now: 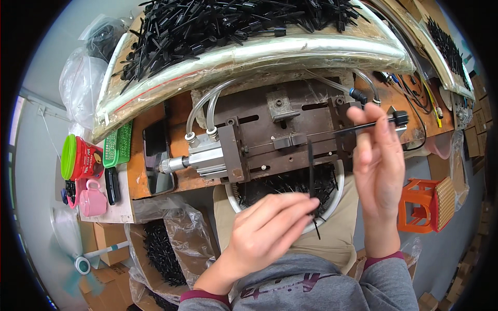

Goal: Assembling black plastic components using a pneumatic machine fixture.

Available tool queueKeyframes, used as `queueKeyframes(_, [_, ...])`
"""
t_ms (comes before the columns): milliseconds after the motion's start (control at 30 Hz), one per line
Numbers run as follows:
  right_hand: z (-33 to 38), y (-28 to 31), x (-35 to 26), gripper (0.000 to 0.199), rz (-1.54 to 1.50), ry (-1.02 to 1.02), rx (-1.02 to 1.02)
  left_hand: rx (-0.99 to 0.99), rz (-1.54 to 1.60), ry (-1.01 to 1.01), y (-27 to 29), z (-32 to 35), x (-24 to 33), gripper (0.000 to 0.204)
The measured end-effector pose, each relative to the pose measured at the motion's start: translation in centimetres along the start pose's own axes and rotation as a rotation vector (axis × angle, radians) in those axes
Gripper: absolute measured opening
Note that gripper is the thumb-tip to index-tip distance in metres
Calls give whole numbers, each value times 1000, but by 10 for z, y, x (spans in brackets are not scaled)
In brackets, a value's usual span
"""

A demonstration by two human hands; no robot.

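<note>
My right hand [381,160] is raised at the right of the metal fixture [290,140], pinching a thin black rod with a thick knob [399,118] at its right end. The rod lies nearly level and points left over the fixture. My left hand [267,230] is closed on a slim black plastic strip [311,168], held almost upright in front of the fixture's near edge. Its lower end sticks out below my fingers. Between the fixture's two upright blocks runs a thin metal pin through a small central block [289,141]. A round white-rimmed container [338,194] of black parts rests at my lap.
A raised tray [249,57] heaped with black knobbed rods stands behind the fixture. An air cylinder [207,160] with clear hoses sits at its left, beside a phone [157,155]. A pink cup [93,199] is far left; an orange stool [420,205] stands right.
</note>
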State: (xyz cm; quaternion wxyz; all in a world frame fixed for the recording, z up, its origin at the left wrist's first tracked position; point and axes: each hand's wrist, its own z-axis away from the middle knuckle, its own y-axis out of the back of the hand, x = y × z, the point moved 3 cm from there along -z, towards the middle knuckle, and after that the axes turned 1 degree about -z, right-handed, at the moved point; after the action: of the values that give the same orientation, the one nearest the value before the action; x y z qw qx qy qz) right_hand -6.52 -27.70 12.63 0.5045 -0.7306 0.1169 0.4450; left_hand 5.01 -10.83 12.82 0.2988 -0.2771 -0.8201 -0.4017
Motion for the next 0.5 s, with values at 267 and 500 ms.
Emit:
queueKeyframes(267, [5,-2,-4,47,127,80,-127,-100,-576,-46,-20,-16,-16,25])
queueKeyframes(500, [9,-2,-8,65,56,130,-249,-152,-643,-41,-21,-28,-18,26])
